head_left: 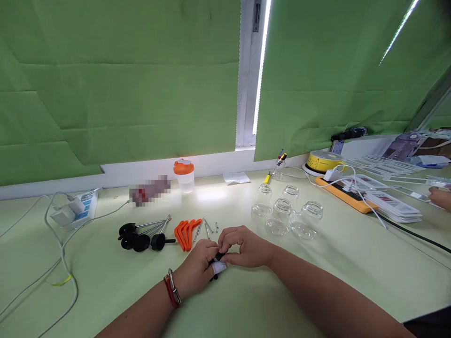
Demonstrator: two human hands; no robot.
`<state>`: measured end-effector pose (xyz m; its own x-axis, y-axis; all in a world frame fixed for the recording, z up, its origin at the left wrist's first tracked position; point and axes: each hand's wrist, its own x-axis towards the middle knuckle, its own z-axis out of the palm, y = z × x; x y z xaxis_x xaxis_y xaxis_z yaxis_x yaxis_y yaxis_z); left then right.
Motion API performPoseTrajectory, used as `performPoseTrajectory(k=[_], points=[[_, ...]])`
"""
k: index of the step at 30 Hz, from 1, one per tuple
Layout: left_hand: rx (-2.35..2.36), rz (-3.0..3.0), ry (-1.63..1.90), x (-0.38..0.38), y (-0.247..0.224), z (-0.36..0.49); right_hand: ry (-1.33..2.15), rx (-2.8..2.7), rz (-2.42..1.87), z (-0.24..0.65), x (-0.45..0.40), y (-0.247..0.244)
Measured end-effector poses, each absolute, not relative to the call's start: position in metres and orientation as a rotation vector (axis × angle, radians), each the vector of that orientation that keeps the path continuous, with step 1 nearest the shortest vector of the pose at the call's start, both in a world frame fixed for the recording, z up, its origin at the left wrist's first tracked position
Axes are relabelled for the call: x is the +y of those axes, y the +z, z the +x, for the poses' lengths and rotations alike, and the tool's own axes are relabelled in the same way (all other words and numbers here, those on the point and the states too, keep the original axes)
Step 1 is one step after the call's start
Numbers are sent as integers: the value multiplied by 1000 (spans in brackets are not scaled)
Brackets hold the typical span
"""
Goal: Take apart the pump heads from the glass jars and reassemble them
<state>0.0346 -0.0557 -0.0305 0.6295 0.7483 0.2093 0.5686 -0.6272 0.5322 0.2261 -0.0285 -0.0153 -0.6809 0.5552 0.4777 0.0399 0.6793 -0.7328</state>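
My left hand (199, 266) is closed around a small black part (219, 256), its thumb wrapped in white tape. The fingertips of my right hand (243, 246) pinch the same part from the other side. Fingers hide most of it; a bit of black shows below the left thumb. Just beyond my hands lie several orange angled pieces (186, 233), thin metal rods (207, 227) and small metal nuts (216, 226). To the left are several black cup-like parts (141, 242) with metal rods. Several clear glass jars (281, 218) stand to the right.
A cup with an orange lid (184, 176) stands by the wall. Power strips lie at left (88, 209) and right (347, 193), with loose cables. A jar with screwdrivers (279, 170), a yellow round tin (323, 161) and white stacked sheets (392, 206) are farther right. Another person's hand (440, 198) shows at the right edge.
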Motion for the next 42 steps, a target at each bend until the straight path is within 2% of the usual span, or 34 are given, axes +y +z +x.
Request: performPoseTrajectory(k=[4, 11, 17, 23, 33, 42], points=[[1108, 2435, 577, -58, -26, 33, 968, -2142, -567, 226, -28, -17], [1241, 2583, 471, -63, -14, 22, 1202, -1887, -1026, 219, -15, -43], [1192, 2492, 343, -58, -22, 20, 1121, -1912, -1153, 210, -15, -53], [1104, 2351, 390, -54, -27, 22, 1280, -1844, -1244, 210, -16, -48], [1132, 2357, 433, -53, -30, 30, 899, -2095, -1237, 218, -15, -44], [1081, 2334, 444, -50, -25, 12, 601, -2363, -710, 220, -22, -34]])
